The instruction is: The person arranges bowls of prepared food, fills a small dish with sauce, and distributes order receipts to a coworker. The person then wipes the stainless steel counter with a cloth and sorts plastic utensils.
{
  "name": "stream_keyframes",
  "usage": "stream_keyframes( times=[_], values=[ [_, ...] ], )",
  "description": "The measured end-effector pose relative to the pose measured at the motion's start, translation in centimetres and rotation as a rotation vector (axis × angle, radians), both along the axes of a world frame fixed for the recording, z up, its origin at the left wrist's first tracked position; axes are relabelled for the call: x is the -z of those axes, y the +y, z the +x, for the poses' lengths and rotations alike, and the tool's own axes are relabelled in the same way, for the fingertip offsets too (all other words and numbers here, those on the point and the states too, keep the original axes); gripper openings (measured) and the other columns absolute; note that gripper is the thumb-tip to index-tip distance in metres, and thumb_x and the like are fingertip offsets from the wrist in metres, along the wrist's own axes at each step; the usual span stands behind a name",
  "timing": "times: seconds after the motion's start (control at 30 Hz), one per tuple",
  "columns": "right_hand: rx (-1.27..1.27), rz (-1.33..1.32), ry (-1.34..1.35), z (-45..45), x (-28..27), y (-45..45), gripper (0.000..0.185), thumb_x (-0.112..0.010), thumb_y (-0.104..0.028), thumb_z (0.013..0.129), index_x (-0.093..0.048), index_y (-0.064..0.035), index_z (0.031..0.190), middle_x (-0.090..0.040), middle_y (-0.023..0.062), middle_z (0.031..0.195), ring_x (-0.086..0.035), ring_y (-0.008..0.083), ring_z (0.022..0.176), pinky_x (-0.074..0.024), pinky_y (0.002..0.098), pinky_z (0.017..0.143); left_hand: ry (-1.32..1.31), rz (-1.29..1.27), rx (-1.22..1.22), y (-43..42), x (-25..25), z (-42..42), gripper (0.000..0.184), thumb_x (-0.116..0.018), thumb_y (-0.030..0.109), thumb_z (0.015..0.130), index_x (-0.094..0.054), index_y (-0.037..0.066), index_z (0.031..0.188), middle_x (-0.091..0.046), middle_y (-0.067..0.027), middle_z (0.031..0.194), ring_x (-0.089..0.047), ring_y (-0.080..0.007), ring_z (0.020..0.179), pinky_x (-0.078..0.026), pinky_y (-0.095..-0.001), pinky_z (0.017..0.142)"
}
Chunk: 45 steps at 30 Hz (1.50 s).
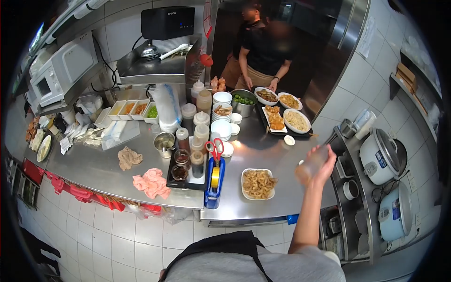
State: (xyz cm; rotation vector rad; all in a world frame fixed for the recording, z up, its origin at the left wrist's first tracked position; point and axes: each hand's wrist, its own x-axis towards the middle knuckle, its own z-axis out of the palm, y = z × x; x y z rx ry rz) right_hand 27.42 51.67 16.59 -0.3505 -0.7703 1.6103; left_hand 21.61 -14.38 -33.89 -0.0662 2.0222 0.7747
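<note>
One hand is in view: the right hand (325, 170), closed around a bottle (314, 164) above the tabletop (282, 207). The bottle is blurred, so its contents and exact tilt cannot be told. The raised grip appears to keep it clear of the surface. The left hand is out of view; whether it is wide, narrow or loaded cannot be told.

Left of the right hand and closer to the body, a bowl (243, 185) of brown strips sits upright, its open top accessible from above. Beyond the right hand, a tray (300, 136) groups four dishes (298, 131), presumably for carrying together. A co-worker (265, 56) stands past them, one hand beside a dish.

Farther left of the right hand, jars (179, 174) share a caddy (185, 187), which likely contains drips. Scissors (216, 156) rest handles-up at the dispenser (213, 199), an arrangement suited to quick pickup.
</note>
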Motion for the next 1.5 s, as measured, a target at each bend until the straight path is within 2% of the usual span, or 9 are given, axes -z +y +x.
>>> stream_keyframes(
  times=[0.13, 0.33, 0.47, 0.53, 0.63, 0.83, 0.97, 1.2, 1.5],
  values=[
    [0.260, -0.197, -0.141, 5.4, 5.0, 5.6, 0.038, -0.047, -0.024, 0.086, -0.038, -0.0024, 0.117, -0.051, 0.0106, 0.099, -0.051, 0.0230, 0.092, -0.0426, 0.0343, 0.082, 0.127, -0.038, 0.210, 3.0, 0.7, 0.0, 0.042, -0.049, 0.005, 0.078, -0.044, -0.004, 0.119, -0.062, -0.0233, 0.095, -0.064, -0.0326, 0.074, -0.052, -0.0361, 0.053],
    [0.612, 0.648, -0.913, 10.7, 10.7, 7.0, 0.041, -0.051, -0.010, 0.086, -0.034, 0.0006, 0.121, -0.039, 0.0124, 0.118, -0.042, 0.0232, 0.106, -0.0358, 0.0357, 0.091, 0.150, 0.179, 0.087, 13.8, -4.0, -2.2, 0.041, -0.050, 0.002, 0.077, -0.045, -0.005, 0.117, -0.062, -0.0244, 0.093, -0.064, -0.0308, 0.075, -0.053, -0.0351, 0.059],
    [0.582, 0.788, -1.138, 14.3, 16.9, 11.9, 0.053, -0.060, -0.011, 0.081, -0.032, 0.0025, 0.124, -0.041, 0.0177, 0.116, -0.042, 0.0292, 0.108, -0.0322, 0.0379, 0.095, 0.069, 0.273, -0.126, 20.9, -9.9, -1.8, 0.038, -0.049, 0.000, 0.080, -0.043, -0.006, 0.116, -0.061, -0.0245, 0.095, -0.064, -0.0297, 0.077, -0.054, -0.0353, 0.066],
    [0.557, 0.794, -1.178, 15.6, 18.6, 13.2, 0.057, -0.063, -0.012, 0.079, -0.031, 0.0029, 0.124, -0.041, 0.0193, 0.116, -0.042, 0.0318, 0.108, -0.0321, 0.0377, 0.095, -0.025, 0.527, -0.339, 21.3, -7.2, -0.9, 0.038, -0.044, -0.003, 0.081, -0.040, -0.007, 0.119, -0.060, -0.0243, 0.099, -0.064, -0.0303, 0.079, -0.054, -0.0363, 0.069],
    [0.571, 0.760, -1.111, 16.2, 20.2, 14.0, 0.059, -0.066, -0.012, 0.077, -0.032, 0.0018, 0.123, -0.040, 0.0180, 0.117, -0.042, 0.0304, 0.109, -0.0326, 0.0370, 0.095, -0.006, 0.346, -0.238, 20.3, 0.5, 1.8, 0.039, -0.044, -0.003, 0.081, -0.042, -0.006, 0.119, -0.061, -0.0225, 0.097, -0.063, -0.0282, 0.077, -0.054, -0.0355, 0.069],
    [0.348, 0.282, -0.944, 14.2, 24.2, 16.7, 0.065, -0.074, -0.012, 0.066, -0.040, 0.0006, 0.120, -0.051, 0.0157, 0.110, -0.050, 0.0240, 0.103, -0.0393, 0.0361, 0.090, -0.010, 0.109, -0.050, 19.5, 0.0, 7.5, 0.039, -0.045, -0.003, 0.081, -0.042, -0.006, 0.119, -0.061, -0.0222, 0.096, -0.063, -0.0279, 0.077, -0.054, -0.0353, 0.069],
    [0.280, 0.364, -1.233, 13.9, 23.6, 22.0, 0.031, -0.070, -0.010, 0.061, -0.057, -0.0005, 0.088, -0.063, 0.0098, 0.078, -0.062, 0.0226, 0.073, -0.0485, 0.0336, 0.070, -0.033, 0.088, -0.084, 20.1, -0.9, 8.9, 0.038, -0.045, -0.003, 0.080, -0.043, -0.006, 0.119, -0.061, -0.0221, 0.096, -0.063, -0.0277, 0.077, -0.054, -0.0352, 0.069],
    [0.012, 0.860, -2.265, 14.1, 19.7, 26.2, 0.029, -0.066, -0.011, 0.066, -0.061, -0.0059, 0.093, -0.065, 0.0158, 0.088, -0.062, 0.0323, 0.086, -0.0503, 0.0408, 0.075, -0.055, 0.100, -0.169, 20.4, -1.5, 10.3, 0.038, -0.045, -0.002, 0.080, -0.043, -0.006, 0.118, -0.061, -0.0218, 0.095, -0.064, -0.0273, 0.076, -0.054, -0.0350, 0.068],
    [0.096, 1.106, -2.461, 12.4, 18.3, 27.3, 0.013, -0.058, -0.011, 0.077, -0.067, -0.0134, 0.085, -0.067, 0.0079, 0.088, -0.064, 0.0254, 0.086, -0.0470, 0.0404, 0.079, -0.064, 0.094, -0.217, 20.0, -1.2, 11.9, 0.038, -0.046, -0.002, 0.080, -0.044, -0.006, 0.118, -0.061, -0.0215, 0.094, -0.064, -0.0268, 0.076, -0.054, -0.0347, 0.068]
  ],
)
